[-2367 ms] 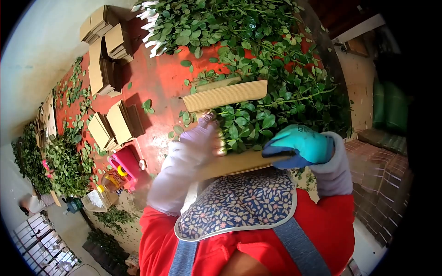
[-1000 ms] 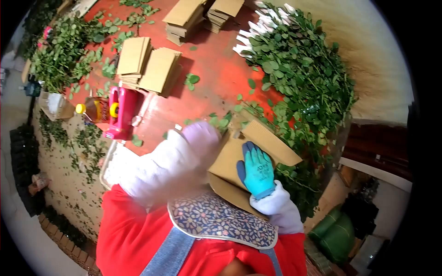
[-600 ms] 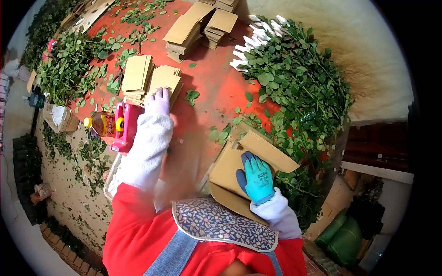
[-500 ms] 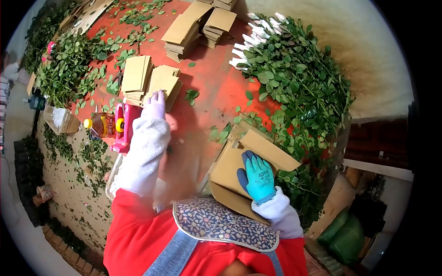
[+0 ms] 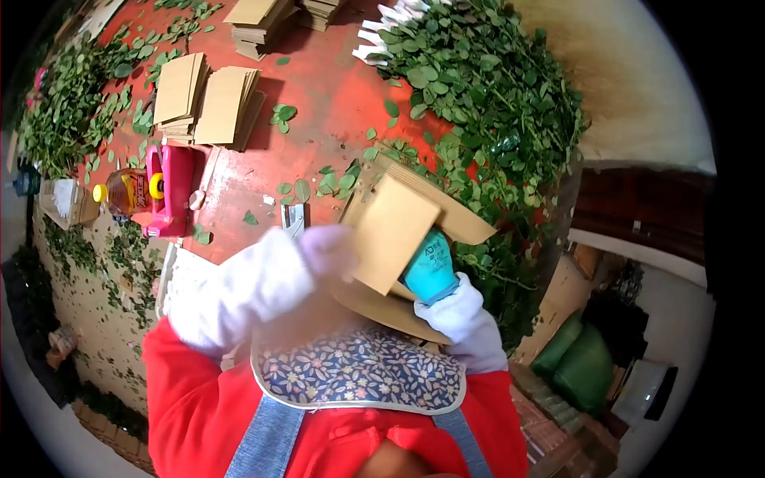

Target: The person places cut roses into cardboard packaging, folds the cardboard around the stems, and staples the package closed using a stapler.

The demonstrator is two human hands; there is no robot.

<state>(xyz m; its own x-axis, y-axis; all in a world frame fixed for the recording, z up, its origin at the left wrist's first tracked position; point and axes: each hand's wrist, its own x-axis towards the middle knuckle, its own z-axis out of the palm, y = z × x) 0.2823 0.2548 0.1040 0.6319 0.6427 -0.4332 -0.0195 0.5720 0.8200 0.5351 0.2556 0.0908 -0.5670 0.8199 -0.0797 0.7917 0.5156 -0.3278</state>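
My left hand, in a pale lavender glove and smeared by motion, holds a flat tan cardboard piece by its left edge. That piece hangs over an open cardboard wrap with raised flaps, lying in front of my apron. Below the wrap's right flap is my right hand in a teal glove; the cardboard piece covers its fingers. A metal stapler lies just beyond my left hand. Two stacks of similar cardboard pieces rest farther up the red table.
Leafy green stems with white-wrapped ends are heaped at the right. A pink tape dispenser, a yellow-capped bottle and a plastic tub stand at the left. More cardboard stacks sit at the back; loose leaves are scattered.
My left hand has come back from the cardboard stack with one piece, now over the wrap and my right hand's fingers. The view has shifted, moving the table's things up-left.
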